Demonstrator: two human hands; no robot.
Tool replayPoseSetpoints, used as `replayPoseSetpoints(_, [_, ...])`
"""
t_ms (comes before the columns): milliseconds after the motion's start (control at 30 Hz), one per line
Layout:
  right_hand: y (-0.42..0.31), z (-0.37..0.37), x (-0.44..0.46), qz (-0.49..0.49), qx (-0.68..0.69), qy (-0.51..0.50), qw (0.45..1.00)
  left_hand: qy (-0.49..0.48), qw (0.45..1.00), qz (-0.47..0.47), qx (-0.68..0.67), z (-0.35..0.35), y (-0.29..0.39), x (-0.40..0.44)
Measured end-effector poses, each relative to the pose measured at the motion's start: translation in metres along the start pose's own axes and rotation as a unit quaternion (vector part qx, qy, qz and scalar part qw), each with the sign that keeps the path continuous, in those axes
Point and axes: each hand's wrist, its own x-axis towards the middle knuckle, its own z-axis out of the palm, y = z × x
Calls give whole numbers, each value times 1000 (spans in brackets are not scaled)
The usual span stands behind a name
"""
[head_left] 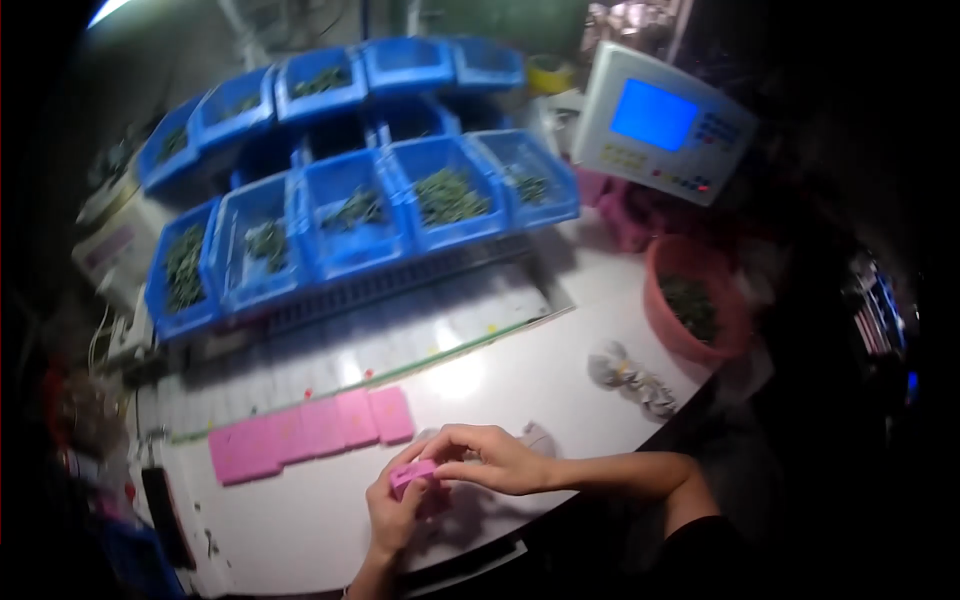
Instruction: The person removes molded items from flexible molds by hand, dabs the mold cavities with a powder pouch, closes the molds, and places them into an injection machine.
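Near the table's front edge, a small pink box (413, 477) is held upright between my two hands. My left hand (390, 508) wraps round its side, the thumb across the front. My right hand (497, 463) reaches over from the right, with thumb and fingers closed at the box's upper end. What the fingertips pinch there is too small to make out. Just beyond my hands, several flat pink boxes (315, 437) lie side by side in an overlapping row. A pale object (537, 438) is partly hidden behind my right forearm.
Tiers of blue bins (352, 215) with small greenish pieces stand at the back of the white table (290, 530). A machine with a blue screen (655, 115) stands back right, above a pink basin (735, 310) of dark pieces. A crumpled silvery bundle (632, 378) lies at right.
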Motion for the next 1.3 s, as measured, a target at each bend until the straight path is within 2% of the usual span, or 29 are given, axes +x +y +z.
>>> replayPoseSetpoints(33, [-18,-16,-3,36,-25,28,999,-18,1000,9,-1,2,4,1])
replayPoseSetpoints(67, [-15,-40,-5,-44,-142,107,983,-6,1000,-13,-24,4,11,1])
replayPoseSetpoints(100, [-22,-71,-7,-89,-184,185,961,8,998,-34,-45,4,14,2])
replayPoseSetpoints(133, [-33,-106,-11,-92,-233,275,928,-1,999,-29,-44,2,13,2])
replayPoseSetpoints(167, [-36,-144,-10,-164,-215,394,878,32,997,-33,-62,-2,11,1])
replayPoseSetpoints(200, [-48,-193,-17,-235,-302,447,809,65,994,-37,-81,-7,6,-1])
replayPoseSetpoints(233, [-40,-246,-24,-218,-251,554,763,78,992,-59,-74,-17,-12,-3])
replayPoseSetpoints(267, [-41,-299,-36,-279,-320,594,683,74,993,-55,-73,-18,-14,-3])
replayPoseSetpoints(300, [-40,-348,-48,-260,-372,667,591,85,991,-65,-78,-17,-16,-4])
replayPoseSetpoints(333, [-33,-402,-62,-275,-369,683,567,97,989,-75,-83,-16,-18,-4])
replayPoseSetpoints(367, [-49,-405,-70,-227,-364,704,566,96,989,-73,-83,-15,-19,-5])
replayPoseSetpoints(400, [-30,-465,-82,-289,-348,648,613,89,991,-79,-61,-14,-20,-5])
replayPoseSetpoints(467, [-58,-437,-89,-146,-313,634,692,84,992,-82,-38,-18,-28,-8])
replayPoseSetpoints(500, [-63,-432,-89,-149,-311,633,693,103,990,-92,5,-24,-37,-12])
replayPoseSetpoints(533, [-65,-432,-87,-170,-251,625,719,122,986,-103,48,-25,-36,-13])
replayPoseSetpoints(600, [-66,-428,-88,-201,-156,591,765,157,983,-92,36,-25,-32,-15])
replayPoseSetpoints(667, [-68,-423,-87,-196,-158,600,759,187,979,-82,25,-25,-25,-18])
replayPoseSetpoints(800, [-69,-419,-86,-177,-143,611,758,202,971,-126,1,-32,-12,-24])
replayPoseSetpoints(867, [-66,-420,-83,-157,-135,641,740,212,967,-138,-14,-42,-9,-25])
replayPoseSetpoints(933, [-51,-445,-87,-153,-119,655,731,169,979,-89,-69,-58,-7,-27])
replayPoseSetpoints(1000, [-56,-439,-84,-104,-129,700,695,215,968,-94,-85,-61,21,-29])
replayPoseSetpoints(1033, [-52,-448,-87,-102,-122,695,701,217,965,-108,-103,-71,22,-30])
replayPoseSetpoints(1067, [-44,-468,-89,-89,-106,720,680,224,960,-119,-122,-83,24,-34])
replayPoseSetpoints(1100, [-35,-494,-98,-104,-97,703,696,250,955,-112,-116,-90,32,-37])
replayPoseSetpoints(1133, [-23,-527,-107,-72,-109,703,699,279,948,-105,-109,-96,40,-38])
replayPoseSetpoints(1167, [-15,-535,-106,-118,-113,696,699,303,941,-88,-121,-103,45,-39])
replayPoseSetpoints(1200, [-13,-544,-107,-111,-101,706,692,324,934,-71,-133,-116,49,-40])
replayPoseSetpoints(1267, [-25,-500,-88,-88,-48,774,625,289,951,-33,-105,-154,57,-48])
replayPoseSetpoints(1300, [-33,-474,-80,-80,-27,780,620,321,943,-13,-82,-167,66,-46])
